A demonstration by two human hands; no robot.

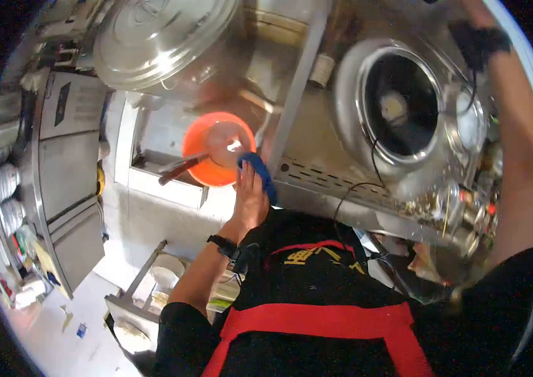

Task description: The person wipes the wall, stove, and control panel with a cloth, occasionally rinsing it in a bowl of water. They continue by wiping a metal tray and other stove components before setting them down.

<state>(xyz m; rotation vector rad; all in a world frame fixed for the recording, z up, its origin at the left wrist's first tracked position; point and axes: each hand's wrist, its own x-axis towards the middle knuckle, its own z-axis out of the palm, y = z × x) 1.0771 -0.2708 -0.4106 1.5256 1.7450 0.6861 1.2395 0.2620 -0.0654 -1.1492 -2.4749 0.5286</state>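
My left hand [252,200] has its fingers laid over a blue cloth [265,178], held against the steel counter's edge beside an orange bucket [192,146]. Cloudy liquid shows inside the bucket. A tool with a brown handle [181,168] leans out over its rim; the tool's other end is hidden. At the top right, my right arm is raised and reaches away from me. My right hand [477,14] is blurred and partly cut off by the frame edge, so its fingers cannot be made out. A round steel pot with a dark interior [404,81] stands left of that arm.
A large lidded steel pot [166,38] stands at the upper left. A slotted drain strip [335,183] runs along the counter front. A thin black cable [374,160] crosses the counter. Jars and tins [467,217] crowd the right side. Steel cabinets [68,169] stand at left.
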